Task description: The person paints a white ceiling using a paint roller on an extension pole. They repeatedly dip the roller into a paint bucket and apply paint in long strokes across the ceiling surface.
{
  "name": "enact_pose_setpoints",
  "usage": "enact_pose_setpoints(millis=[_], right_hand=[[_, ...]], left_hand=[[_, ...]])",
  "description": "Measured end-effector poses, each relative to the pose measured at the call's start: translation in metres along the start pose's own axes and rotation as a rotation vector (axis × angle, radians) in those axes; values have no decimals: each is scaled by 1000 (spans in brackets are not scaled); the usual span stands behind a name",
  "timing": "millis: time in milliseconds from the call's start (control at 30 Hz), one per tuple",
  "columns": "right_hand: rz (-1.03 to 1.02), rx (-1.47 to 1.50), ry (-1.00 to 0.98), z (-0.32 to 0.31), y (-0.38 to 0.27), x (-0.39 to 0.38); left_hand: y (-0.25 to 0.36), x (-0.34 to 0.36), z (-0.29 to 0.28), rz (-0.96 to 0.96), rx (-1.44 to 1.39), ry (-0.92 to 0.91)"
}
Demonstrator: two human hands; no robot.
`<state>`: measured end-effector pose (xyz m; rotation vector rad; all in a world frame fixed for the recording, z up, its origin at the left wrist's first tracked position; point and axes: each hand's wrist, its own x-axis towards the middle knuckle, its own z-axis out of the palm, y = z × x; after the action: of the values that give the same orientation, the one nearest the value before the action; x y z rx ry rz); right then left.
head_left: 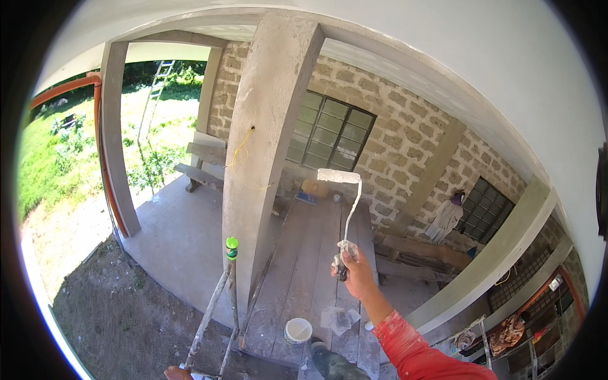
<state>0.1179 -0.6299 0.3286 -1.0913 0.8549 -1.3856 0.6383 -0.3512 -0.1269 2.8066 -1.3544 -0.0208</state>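
Observation:
My right hand [354, 271], in a paint-spattered red sleeve, is closed around the handle of a paint roller [340, 175]. The roller's white, narrow sleeve points up and left on a bent, paint-crusted wire frame, apart from the ceiling and pillar. At the lower edge, a small part of my left hand [177, 373] shows beside a metal scaffold pole [209, 313]. Its fingers are mostly cut off from view. A green plastic bottle [232, 249] sits at the top of the poles. Below, a white bucket [297, 330] stands on wooden planks near my foot.
A concrete pillar [263, 126] rises just ahead, with a thin yellow wire [237, 158] hanging from it. The plank platform [310, 253] runs toward a stone-block wall [386, 101]. A crumpled plastic sheet [340, 320] lies near the bucket. The white ceiling [494, 76] curves overhead.

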Motion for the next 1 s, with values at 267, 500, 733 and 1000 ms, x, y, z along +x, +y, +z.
enact_pose_setpoints(millis=[267,500,733,1000], right_hand=[[-436,-344,60,20,-82,88],[-701,-690,225,45,-155,177],[-1096,-1257,525,23,-239,239],[-1245,-1385,621,-58,-334,278]], left_hand=[[-19,7,19,-201,-63,49],[-13,29,22,-246,-81,52],[8,87,5,-243,-64,106],[59,73,5,-325,-62,98]])
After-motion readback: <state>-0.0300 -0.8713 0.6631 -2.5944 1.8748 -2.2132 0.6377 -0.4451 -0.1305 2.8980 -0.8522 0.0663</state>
